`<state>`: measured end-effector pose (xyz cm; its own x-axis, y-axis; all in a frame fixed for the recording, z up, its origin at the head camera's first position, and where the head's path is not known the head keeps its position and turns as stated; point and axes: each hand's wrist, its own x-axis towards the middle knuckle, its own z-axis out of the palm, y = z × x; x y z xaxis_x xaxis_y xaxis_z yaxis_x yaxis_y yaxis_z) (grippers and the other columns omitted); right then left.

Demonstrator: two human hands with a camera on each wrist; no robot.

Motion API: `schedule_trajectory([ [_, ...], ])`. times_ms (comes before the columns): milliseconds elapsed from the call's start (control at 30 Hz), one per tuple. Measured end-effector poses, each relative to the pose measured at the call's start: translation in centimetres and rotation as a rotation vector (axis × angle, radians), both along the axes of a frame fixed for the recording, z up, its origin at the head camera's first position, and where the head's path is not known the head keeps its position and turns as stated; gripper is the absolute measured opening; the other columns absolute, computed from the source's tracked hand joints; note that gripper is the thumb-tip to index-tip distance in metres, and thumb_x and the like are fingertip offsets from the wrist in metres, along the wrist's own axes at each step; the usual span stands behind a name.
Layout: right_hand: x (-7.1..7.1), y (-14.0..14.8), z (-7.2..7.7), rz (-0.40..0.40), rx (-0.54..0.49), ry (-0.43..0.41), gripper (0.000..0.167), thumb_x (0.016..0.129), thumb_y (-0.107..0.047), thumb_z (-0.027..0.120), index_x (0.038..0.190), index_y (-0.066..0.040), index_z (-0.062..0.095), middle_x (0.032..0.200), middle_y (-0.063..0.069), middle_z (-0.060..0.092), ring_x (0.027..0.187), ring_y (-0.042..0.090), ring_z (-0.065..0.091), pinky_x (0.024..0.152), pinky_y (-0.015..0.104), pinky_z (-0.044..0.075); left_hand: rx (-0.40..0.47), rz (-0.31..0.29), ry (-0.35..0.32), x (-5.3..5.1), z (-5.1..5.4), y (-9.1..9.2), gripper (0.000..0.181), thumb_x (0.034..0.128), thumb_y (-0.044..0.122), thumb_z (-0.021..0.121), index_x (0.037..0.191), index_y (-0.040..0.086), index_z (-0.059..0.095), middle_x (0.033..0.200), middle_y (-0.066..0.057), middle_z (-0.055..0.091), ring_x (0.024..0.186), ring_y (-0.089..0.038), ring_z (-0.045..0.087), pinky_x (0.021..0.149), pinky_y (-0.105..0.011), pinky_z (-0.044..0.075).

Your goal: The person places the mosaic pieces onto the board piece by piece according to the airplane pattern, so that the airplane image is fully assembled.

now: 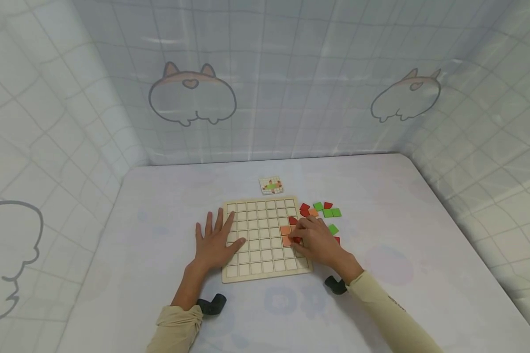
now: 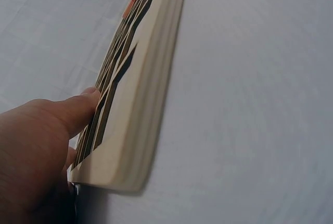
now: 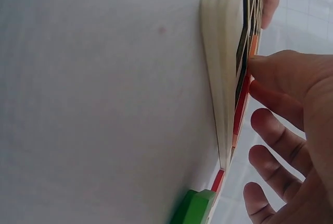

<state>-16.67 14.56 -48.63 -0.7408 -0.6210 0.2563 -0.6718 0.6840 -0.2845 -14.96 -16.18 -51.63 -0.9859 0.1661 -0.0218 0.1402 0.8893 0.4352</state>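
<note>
Your left hand (image 1: 215, 245) lies spread on the left side of the wooden grid board (image 1: 244, 269), thumb resting over the cells and nothing in its grasp; let that palm bear down evenly, so the board does not skid when you push from the other side. Your right hand (image 1: 320, 240) pinches a red piece (image 1: 297, 240) between thumb and forefinger at the board's right-hand side, just beside the lower orange square (image 1: 286, 241), while its other fingers curl loosely and hold nothing. The pictures do not show whether that piece is fully down in its cell, so feel for the raised grid lines with your fingertips and settle it flat before you let go. Since the red pieces have a rounded side, turn yours so that its straight sides follow the cell walls, and check which way the curve faces against the little pattern card (image 1: 271, 185) beyond the far edge of the board. Press from above rather than sideways; a sidelong nudge could tip the orange square next to it. Mind the heel of your hand as well: the loose green tiles (image 1: 332, 213) and loose red tiles (image 1: 305, 207) lie close by on the table (image 1: 380, 191), and a careless lift could scatter them.
</note>
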Motion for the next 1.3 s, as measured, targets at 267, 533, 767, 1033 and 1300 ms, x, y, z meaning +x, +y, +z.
schedule_trajectory([
  [267,0.0,0.3,-0.1,-0.017,-0.011,0.002,0.013,0.081,-0.022,0.083,0.092,-0.019,0.079,0.089,-0.008,0.059,0.089,0.014,0.047,0.072,0.033,0.039,-0.001,0.004,-0.008,0.0,0.2,0.0,0.085,0.0937,0.057,0.054,0.159,0.015,0.018,0.163,-0.016,0.002,0.147,-0.04,-0.01,0.109,-0.064,-0.012],
  [533,0.4,1.6,0.2,-0.066,-0.006,-0.04,0.012,0.083,-0.021,0.079,0.095,-0.02,0.079,0.09,-0.008,0.06,0.09,0.014,0.047,0.074,0.035,0.04,-0.007,0.005,0.001,-0.1,0.0,0.0,0.086,0.0933,0.059,0.053,0.159,0.016,0.019,0.163,-0.016,0.002,0.147,-0.04,-0.01,0.109,-0.065,-0.011],
  [767,0.7,3.0,0.5,-0.158,0.017,-0.089,0.01,0.084,-0.021,0.079,0.093,-0.022,0.079,0.091,-0.01,0.061,0.091,0.014,0.049,0.079,0.036,0.041,-0.01,0.004,-0.005,-0.1,0.1,-0.1,0.085,0.0938,0.059,0.051,0.159,0.016,0.018,0.163,-0.016,0.001,0.147,-0.04,-0.011,0.109,-0.064,-0.011],
  [1033,0.6,4.4,0.3,-0.197,0.005,-0.07,0.011,0.082,-0.021,0.082,0.093,-0.02,0.079,0.091,-0.008,0.063,0.09,0.015,0.051,0.079,0.037,0.043,-0.01,0.007,-0.006,0.0,0.3,-0.1,0.085,0.0936,0.059,0.052,0.159,0.017,0.017,0.163,-0.016,0.001,0.147,-0.04,-0.01,0.109,-0.064,-0.011],
  [1300,0.8,5.6,0.3,-0.22,0.01,-0.084,0.012,0.08,-0.023,0.083,0.091,-0.02,0.079,0.091,-0.007,0.063,0.088,0.016,0.05,0.074,0.036,0.04,-0.009,0.004,-0.008,0.0,0.5,0.0,0.086,0.0934,0.058,0.054,0.159,0.016,0.018,0.163,-0.016,0.001,0.147,-0.04,-0.01,0.109,-0.065,-0.011],
])
